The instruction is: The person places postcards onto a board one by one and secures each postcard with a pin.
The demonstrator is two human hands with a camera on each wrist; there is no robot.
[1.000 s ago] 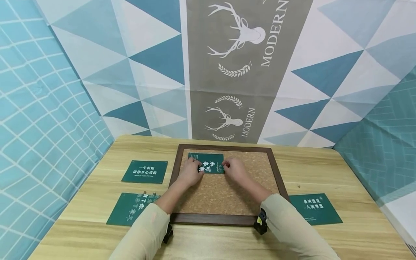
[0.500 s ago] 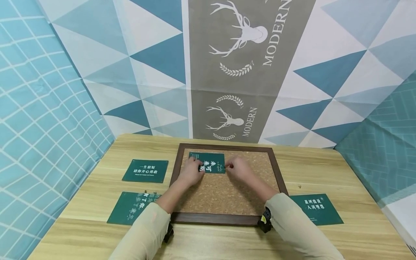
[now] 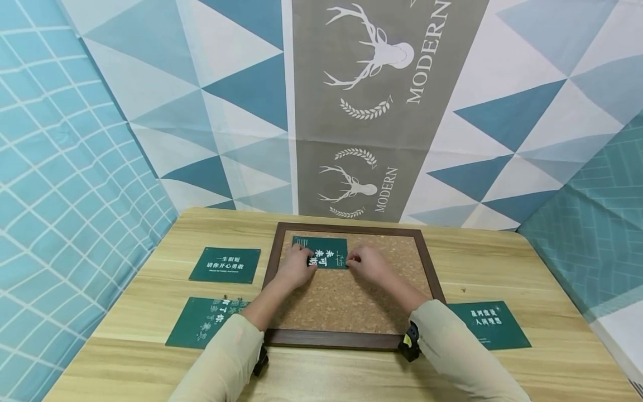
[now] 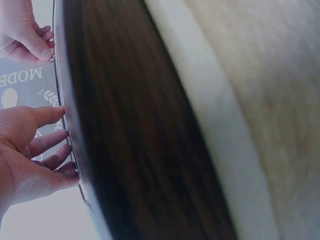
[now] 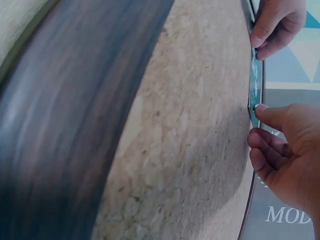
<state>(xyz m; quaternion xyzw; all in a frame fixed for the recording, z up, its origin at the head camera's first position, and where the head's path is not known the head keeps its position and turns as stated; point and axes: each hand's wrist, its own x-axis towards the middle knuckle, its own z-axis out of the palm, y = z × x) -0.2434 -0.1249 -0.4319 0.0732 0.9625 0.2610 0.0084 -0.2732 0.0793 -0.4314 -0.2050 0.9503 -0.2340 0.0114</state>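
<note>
A dark green card (image 3: 330, 252) with white lettering lies at the upper left of a cork board (image 3: 346, 304) in a dark brown frame. My left hand (image 3: 297, 264) rests over the card's left part, its fingers spread and fingertips down at the surface. At the card's lower right corner, my right hand (image 3: 369, 262) has thumb and index finger close together. In the right wrist view, the right thumb (image 5: 267, 115) lies on the corner of the card (image 5: 255, 82), with the other fingers curled beside its edge. I cannot tell whether a small pin is between them.
Green cards lie on the wooden table (image 3: 321, 374): an upper left card (image 3: 226, 265), a lower left card (image 3: 196, 322) partly under the left sleeve, and a right card (image 3: 494, 324) partly behind the right sleeve. Small brown bits (image 3: 463, 290) sit near the board. A patterned cloth hangs behind.
My right hand has shifted slightly along the card's right edge to its lower corner, moving a little away and back. The left hand and the card stay almost in place.
</note>
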